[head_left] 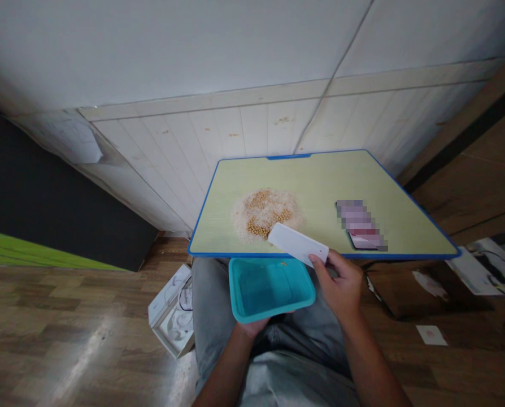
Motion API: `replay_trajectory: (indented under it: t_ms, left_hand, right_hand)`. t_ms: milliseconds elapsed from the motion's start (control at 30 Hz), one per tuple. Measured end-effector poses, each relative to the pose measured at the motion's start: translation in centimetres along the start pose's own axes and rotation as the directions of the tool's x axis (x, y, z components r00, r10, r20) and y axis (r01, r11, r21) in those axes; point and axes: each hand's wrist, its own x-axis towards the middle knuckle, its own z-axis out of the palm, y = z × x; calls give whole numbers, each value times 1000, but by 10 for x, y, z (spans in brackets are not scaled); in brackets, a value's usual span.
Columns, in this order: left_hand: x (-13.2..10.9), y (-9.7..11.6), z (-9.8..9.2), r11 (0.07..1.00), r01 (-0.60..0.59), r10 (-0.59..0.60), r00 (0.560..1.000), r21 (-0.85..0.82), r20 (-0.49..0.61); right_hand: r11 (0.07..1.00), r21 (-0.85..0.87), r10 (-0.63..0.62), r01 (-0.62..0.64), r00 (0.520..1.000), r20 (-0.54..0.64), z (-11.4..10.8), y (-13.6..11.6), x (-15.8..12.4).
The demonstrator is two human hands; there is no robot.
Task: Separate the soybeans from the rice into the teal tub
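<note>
My right hand pinches one end of a flat white rectangular piece, whose far end reaches over the near edge of a pile. That pile mixes soybeans with pale grains that look like rice, spread on a light green tabletop. Just below the table's front edge, a teal plastic container is held up by my left hand. Most of the left hand's fingers are hidden under the container. A few beans show at the container's far inner side.
A phone with a blurred screen lies on the table's right side. The table has a blue rim and stands against a white panelled wall. An open white box sits on the wooden floor at left.
</note>
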Motion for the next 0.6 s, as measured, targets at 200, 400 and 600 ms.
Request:
replay_trajectory:
  t_ms: [200,400,600]
  left_hand:
    - [-1,1,1,998,-27,26,999,48,30]
    - [-2,5,5,993,4,-17,994,121,112]
    - [5,-1,-9,994,-21,7,992,109,127]
  right_hand:
    - [1000,11,-22,22,999,47,-1,-4,2]
    - [997,49,-58,53,993,100,0,-13,5]
    - [993,81,-90,81,990,111,1,-12,4]
